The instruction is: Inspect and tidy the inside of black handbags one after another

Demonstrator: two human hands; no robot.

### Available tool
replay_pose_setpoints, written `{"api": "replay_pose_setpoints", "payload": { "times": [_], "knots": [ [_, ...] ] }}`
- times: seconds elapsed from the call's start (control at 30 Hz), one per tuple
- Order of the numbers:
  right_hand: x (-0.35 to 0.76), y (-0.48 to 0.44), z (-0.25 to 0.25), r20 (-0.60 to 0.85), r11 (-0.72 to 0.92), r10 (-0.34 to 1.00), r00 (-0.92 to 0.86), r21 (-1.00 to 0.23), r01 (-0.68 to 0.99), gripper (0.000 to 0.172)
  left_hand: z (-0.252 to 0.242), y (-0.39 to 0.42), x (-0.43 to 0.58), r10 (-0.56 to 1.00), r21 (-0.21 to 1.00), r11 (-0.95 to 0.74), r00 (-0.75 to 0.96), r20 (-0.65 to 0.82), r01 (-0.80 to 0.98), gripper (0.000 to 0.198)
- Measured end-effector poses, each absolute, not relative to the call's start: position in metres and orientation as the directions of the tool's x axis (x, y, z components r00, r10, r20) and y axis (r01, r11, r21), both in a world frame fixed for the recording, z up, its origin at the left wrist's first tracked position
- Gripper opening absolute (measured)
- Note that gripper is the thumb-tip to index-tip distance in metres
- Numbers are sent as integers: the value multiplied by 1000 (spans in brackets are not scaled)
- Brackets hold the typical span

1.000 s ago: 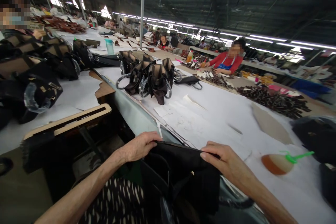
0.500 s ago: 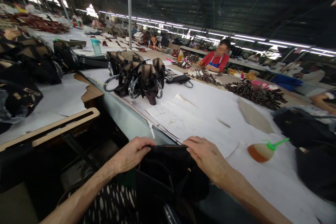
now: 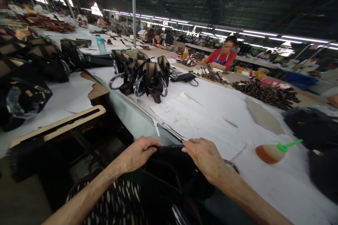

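A black handbag (image 3: pixel 169 172) rests at my lap, against the near edge of the table. My left hand (image 3: pixel 141 154) pinches the left end of its top edge between thumb and fingers. At the other end of that edge, my right hand (image 3: pixel 202 154) grips with the fingers over the rim and the thumb underneath. The rim runs nearly straight between both hands. Part of a plastic-wrapped handle (image 3: pixel 231 166) shows beyond my right wrist. The bag's lower part is dark and hard to make out.
Several black handbags (image 3: pixel 153 81) stand on the white-covered table (image 3: pixel 200 123). A bottle of amber liquid with a green spout (image 3: pixel 271 153) lies to the right. A slotted wooden frame (image 3: pixel 76 121) juts out at left. Across the table sits a co-worker in red (image 3: pixel 224 56).
The whole scene has shifted slightly right as my head turned. Both hands keep hold of the bag's rim, slightly closer together. A bit of wrapped handle now shows beside my right wrist.
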State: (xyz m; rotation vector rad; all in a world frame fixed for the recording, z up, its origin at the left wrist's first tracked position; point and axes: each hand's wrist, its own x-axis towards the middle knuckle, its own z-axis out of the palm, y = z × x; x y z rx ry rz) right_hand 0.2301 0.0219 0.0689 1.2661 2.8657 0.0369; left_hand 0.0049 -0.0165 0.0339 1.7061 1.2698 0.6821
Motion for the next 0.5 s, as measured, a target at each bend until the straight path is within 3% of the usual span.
{"api": "replay_pose_setpoints", "payload": {
  "times": [0.37, 0.5],
  "knots": [
    [208, 23, 61, -4, 744, 668, -744, -29, 668, 27, 35, -19, 5, 938, 895, -112, 344, -48, 431, 29],
    [211, 25, 53, 51, 773, 634, -772, -34, 633, 26, 35, -19, 5, 951, 840, -120, 305, -57, 530, 29]
  ]
}}
